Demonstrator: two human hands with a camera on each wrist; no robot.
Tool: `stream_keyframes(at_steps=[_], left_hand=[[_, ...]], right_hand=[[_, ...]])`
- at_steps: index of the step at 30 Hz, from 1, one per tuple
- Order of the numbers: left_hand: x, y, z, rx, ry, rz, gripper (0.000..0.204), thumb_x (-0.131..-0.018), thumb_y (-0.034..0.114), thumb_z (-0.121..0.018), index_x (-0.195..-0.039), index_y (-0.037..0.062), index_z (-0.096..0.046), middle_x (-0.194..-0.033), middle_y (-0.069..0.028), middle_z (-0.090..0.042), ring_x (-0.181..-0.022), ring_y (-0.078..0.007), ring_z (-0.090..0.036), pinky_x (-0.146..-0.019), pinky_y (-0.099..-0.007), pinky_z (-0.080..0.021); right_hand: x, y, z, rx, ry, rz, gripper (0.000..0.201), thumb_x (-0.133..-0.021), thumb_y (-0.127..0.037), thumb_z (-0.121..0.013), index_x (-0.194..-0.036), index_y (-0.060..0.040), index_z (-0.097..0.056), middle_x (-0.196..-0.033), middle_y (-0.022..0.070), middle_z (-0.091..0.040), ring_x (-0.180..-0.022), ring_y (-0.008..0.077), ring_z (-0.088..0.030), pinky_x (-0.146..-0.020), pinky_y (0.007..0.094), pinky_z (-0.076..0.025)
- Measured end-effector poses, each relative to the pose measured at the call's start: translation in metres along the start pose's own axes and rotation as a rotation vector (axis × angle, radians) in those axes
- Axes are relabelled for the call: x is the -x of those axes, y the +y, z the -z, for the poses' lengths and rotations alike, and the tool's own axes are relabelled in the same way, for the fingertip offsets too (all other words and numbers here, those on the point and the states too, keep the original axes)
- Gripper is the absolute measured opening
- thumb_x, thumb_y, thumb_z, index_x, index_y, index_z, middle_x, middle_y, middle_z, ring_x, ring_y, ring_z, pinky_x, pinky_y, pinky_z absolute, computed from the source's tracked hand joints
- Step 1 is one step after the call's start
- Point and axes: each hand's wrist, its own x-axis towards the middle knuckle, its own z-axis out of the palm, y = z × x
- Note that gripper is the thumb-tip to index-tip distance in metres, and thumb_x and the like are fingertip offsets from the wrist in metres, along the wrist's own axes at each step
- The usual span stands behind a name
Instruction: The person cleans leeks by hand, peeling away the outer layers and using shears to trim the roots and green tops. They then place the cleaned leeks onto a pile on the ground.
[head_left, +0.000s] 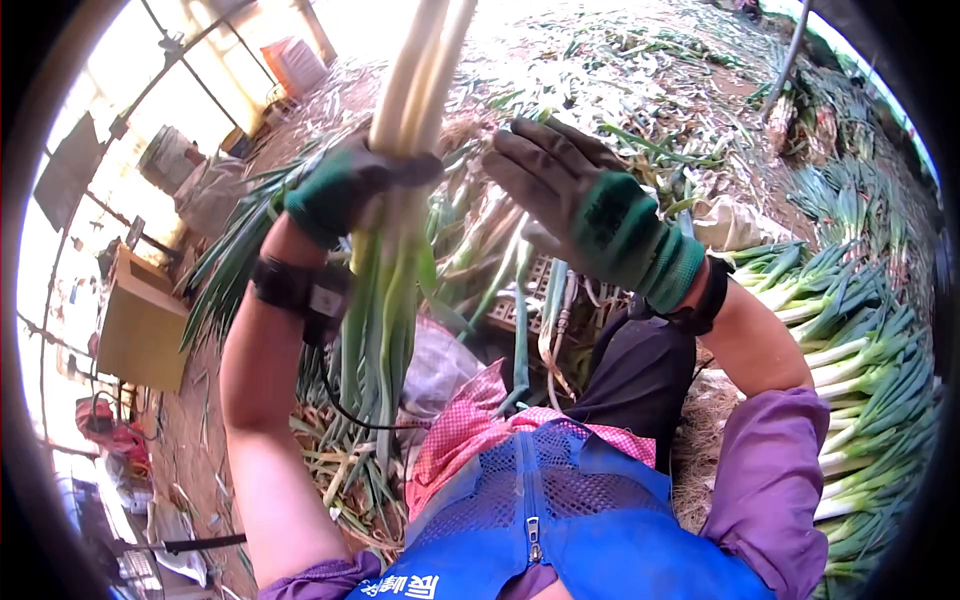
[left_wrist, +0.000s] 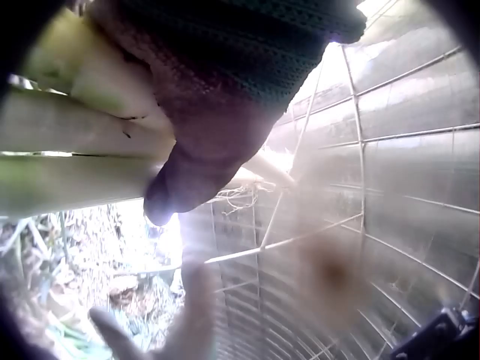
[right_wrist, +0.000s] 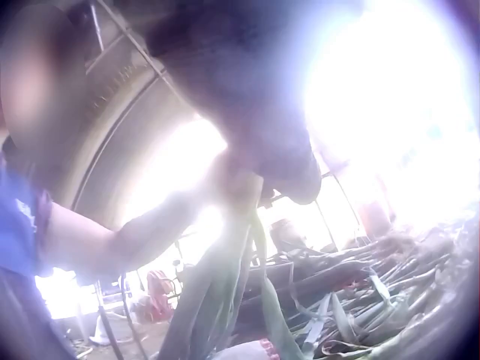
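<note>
My left hand point(head_left: 365, 185), in a grey and green work glove, grips a small bunch of big green onions point(head_left: 410, 110) around the white stalks. The white ends point up, and the long green leaves hang down past my forearm. In the left wrist view the gloved thumb lies across the pale stalks point(left_wrist: 82, 135), with thin roots point(left_wrist: 240, 199) at their end. Beside the bunch, my right hand point(head_left: 590, 205), gloved alike, is raised with straight fingers and holds nothing. Strong glare washes out the right wrist view, where the green leaves point(right_wrist: 210, 292) hang below the hands.
Trimmed green onions point(head_left: 850, 390) lie in a long row at the right. A heap of untrimmed leafy ones point(head_left: 250, 250) lies at the left, near a yellowish box point(head_left: 145, 315). Leaf scraps point(head_left: 640, 80) cover the ground ahead. A plastic crate point(head_left: 515, 305) stands by the knees.
</note>
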Motion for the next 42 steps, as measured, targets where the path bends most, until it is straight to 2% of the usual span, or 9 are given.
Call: stream_keyframes(at_steps=[8, 11, 20, 24, 25, 28, 30, 38, 42], left_hand=[[-0.019, -0.004, -0.117, -0.050, -0.563, -0.094, 0.043, -0.076, 0.020, -0.085, -0.113, 0.0052, -0.070, -0.100, -0.0044, -0.072, -0.091, -0.0136, -0.067, -0.085, -0.0299, -0.053], [-0.024, -0.015, -0.128, -0.104, -0.670, -0.122, 0.051, -0.078, 0.020, -0.086, -0.121, 0.0033, -0.065, -0.107, -0.0051, -0.070, -0.095, -0.0139, -0.066, -0.089, -0.0297, -0.053], [-0.013, 0.013, -0.128, -0.188, -0.655, -0.329, 0.061, -0.087, 0.005, -0.077, -0.140, 0.0000, -0.049, -0.128, -0.0080, -0.062, -0.117, -0.0183, -0.059, -0.100, -0.0322, -0.051], [-0.001, 0.028, -0.102, 0.276, -0.318, -0.552, 0.047, -0.093, 0.003, -0.069, -0.137, 0.0003, -0.054, -0.128, -0.0111, -0.064, -0.119, -0.0197, -0.060, -0.102, -0.0338, -0.049], [0.001, 0.040, -0.098, 0.008, -0.218, -0.691, 0.045, -0.095, 0.007, -0.067, -0.138, 0.0008, -0.055, -0.133, -0.0111, -0.061, -0.122, -0.0199, -0.057, -0.105, -0.0340, -0.047], [-0.010, 0.044, -0.085, -0.009, -0.245, -0.692, 0.044, -0.097, 0.012, -0.064, -0.138, -0.0007, -0.056, -0.127, -0.0096, -0.064, -0.120, -0.0195, -0.058, -0.104, -0.0334, -0.046], [-0.023, 0.034, -0.095, 0.061, -0.319, -0.620, 0.043, -0.098, 0.015, -0.063, -0.137, -0.0012, -0.057, -0.126, -0.0096, -0.065, -0.118, -0.0195, -0.059, -0.103, -0.0340, -0.046], [-0.109, -0.087, -0.173, 0.254, -0.678, -0.142, 0.042, -0.101, 0.020, -0.059, -0.138, -0.0007, -0.054, -0.127, -0.0112, -0.065, -0.118, -0.0215, -0.063, -0.106, -0.0352, -0.048], [-0.105, -0.133, -0.195, 0.178, -0.700, 0.054, 0.050, -0.094, 0.029, -0.070, -0.134, 0.0026, -0.058, -0.116, -0.0061, -0.069, -0.105, -0.0160, -0.065, -0.095, -0.0323, -0.051]], right_hand=[[-0.013, 0.007, 0.058, 0.467, -0.817, 0.151, 0.070, -0.093, -0.032, -0.069, -0.154, -0.0215, -0.036, -0.159, 0.0038, -0.040, -0.150, 0.0210, -0.030, -0.128, 0.0435, -0.004], [0.006, 0.008, 0.053, 0.147, -0.821, 0.024, 0.036, -0.092, -0.031, -0.069, -0.123, -0.0150, -0.057, -0.110, 0.0012, -0.068, -0.100, 0.0195, -0.068, -0.091, 0.0350, -0.056], [0.054, 0.026, 0.120, 0.262, -1.002, -0.335, 0.014, -0.090, -0.022, -0.068, -0.100, -0.0138, -0.062, -0.081, 0.0013, -0.064, -0.073, 0.0148, -0.065, -0.065, 0.0313, -0.058], [0.183, 0.069, 0.234, 0.391, -0.402, -0.436, 0.049, -0.085, -0.018, -0.075, -0.130, -0.0067, -0.059, -0.101, 0.0112, -0.071, -0.083, 0.0259, -0.068, -0.075, 0.0381, -0.057], [0.129, 0.014, 0.286, 0.362, -0.525, -1.153, 0.039, -0.084, -0.031, -0.073, -0.118, -0.0140, -0.066, -0.093, 0.0132, -0.073, -0.086, 0.0294, -0.072, -0.078, 0.0402, -0.056], [0.192, -0.050, 0.359, 0.951, -0.277, -1.119, 0.045, -0.083, -0.026, -0.075, -0.125, -0.0135, -0.064, -0.111, 0.0116, -0.073, -0.093, 0.0284, -0.070, -0.082, 0.0391, -0.054], [0.251, -0.082, 0.429, 0.381, 0.005, -1.683, 0.062, -0.085, -0.026, -0.077, -0.140, -0.0089, -0.054, -0.120, 0.0143, -0.066, -0.098, 0.0238, -0.065, -0.084, 0.0351, -0.052], [0.527, -0.238, 0.394, 1.018, 0.012, -2.478, 0.083, -0.078, -0.030, -0.073, -0.138, 0.0099, -0.031, -0.129, 0.0344, -0.056, -0.124, 0.0439, -0.056, -0.108, 0.0431, -0.042], [0.494, -0.220, 0.391, 0.783, 0.256, -2.510, 0.080, -0.080, -0.030, -0.072, -0.134, 0.0117, -0.031, -0.124, 0.0324, -0.059, -0.114, 0.0427, -0.061, -0.096, 0.0426, -0.051]])
